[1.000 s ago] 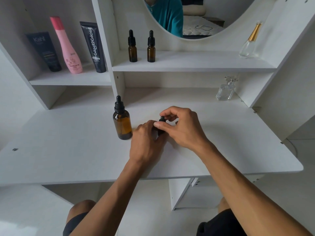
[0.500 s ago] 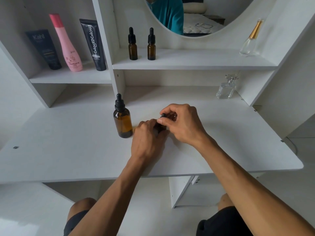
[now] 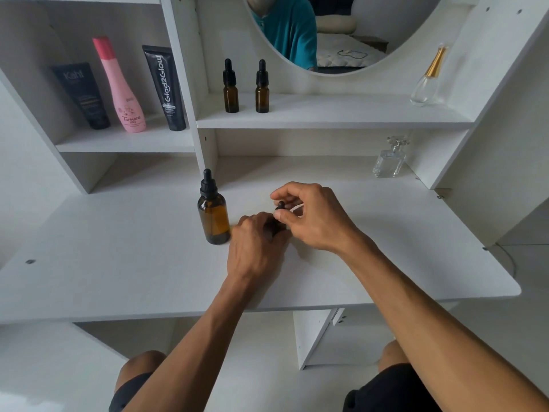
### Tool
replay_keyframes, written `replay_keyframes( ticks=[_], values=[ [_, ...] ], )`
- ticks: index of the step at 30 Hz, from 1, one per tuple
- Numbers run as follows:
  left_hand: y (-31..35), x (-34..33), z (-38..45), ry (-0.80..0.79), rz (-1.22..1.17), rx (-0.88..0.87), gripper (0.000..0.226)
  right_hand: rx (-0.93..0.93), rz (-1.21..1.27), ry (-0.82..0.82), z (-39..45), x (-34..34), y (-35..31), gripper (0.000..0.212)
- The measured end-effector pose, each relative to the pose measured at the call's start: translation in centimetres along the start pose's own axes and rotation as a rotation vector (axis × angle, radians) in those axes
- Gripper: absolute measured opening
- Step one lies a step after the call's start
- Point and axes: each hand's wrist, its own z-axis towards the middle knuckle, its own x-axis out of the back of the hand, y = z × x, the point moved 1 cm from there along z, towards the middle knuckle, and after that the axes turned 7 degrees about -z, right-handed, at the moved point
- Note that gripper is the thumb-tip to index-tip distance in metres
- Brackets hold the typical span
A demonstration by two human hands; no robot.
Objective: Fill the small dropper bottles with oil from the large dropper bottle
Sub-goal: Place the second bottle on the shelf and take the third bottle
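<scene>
A large amber dropper bottle (image 3: 214, 215) with a black cap stands upright on the white desk (image 3: 118, 263). Just right of it, my left hand (image 3: 255, 248) grips the body of a small amber dropper bottle (image 3: 277, 226), which is mostly hidden by my fingers. My right hand (image 3: 312, 215) pinches that bottle's black dropper cap (image 3: 280, 206) between thumb and fingers. Two more small dropper bottles (image 3: 230, 87) (image 3: 262, 87) stand capped, side by side, on the middle shelf below the mirror.
On the left shelf stand a dark tube (image 3: 81, 95), a pink bottle (image 3: 118, 87) and a black tube (image 3: 165, 87). Clear perfume bottles sit at the right: one on the shelf (image 3: 427, 81), one at the desk's back (image 3: 390, 159). My knees show below the desk.
My hands have stayed on the small bottle. The right hand's fingers have shifted slightly around the cap; the view has tilted a little.
</scene>
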Motion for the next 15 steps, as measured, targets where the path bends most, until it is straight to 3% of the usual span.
replay_keyframes(
  ticks=[3,9,15],
  values=[
    [0.05,-0.01,-0.06,-0.002,0.002,-0.009,0.016,0.008,-0.029,0.062,0.02,-0.27,0.04,0.029],
    [0.13,0.06,-0.16,0.004,0.014,-0.008,0.013,-0.009,0.010,-0.006,0.04,0.10,0.37,0.031],
    [-0.37,-0.20,-0.13,0.001,-0.006,-0.001,0.015,-0.015,0.013,0.050,-0.01,-0.17,0.38,0.033]
  ],
)
